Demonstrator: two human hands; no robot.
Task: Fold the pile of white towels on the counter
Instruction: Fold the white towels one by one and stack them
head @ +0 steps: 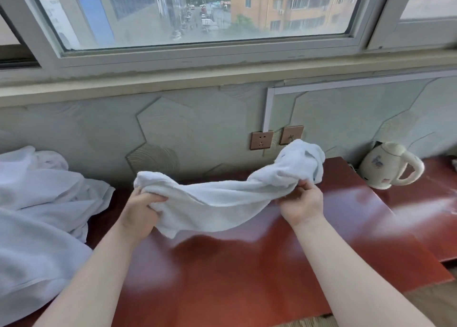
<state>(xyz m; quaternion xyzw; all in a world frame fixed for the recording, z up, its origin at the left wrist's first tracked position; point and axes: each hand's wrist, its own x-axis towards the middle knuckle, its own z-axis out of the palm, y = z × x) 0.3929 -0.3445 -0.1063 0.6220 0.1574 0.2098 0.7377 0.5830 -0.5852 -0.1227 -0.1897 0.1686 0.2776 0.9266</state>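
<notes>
Your left hand [141,211] and right hand [300,200] each pinch one end of the rumpled white terry towel [222,198], holding it slung above the glossy red-brown counter [247,264], apparently to find its edges before folding, with the heaped white towel pile [42,203] waiting at your left.

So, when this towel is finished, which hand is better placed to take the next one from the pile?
Probably the left hand. The heap of crumpled white towels lies directly on its side, while the right hand grips the bunched white towel nearer the cream electric kettle.
</notes>
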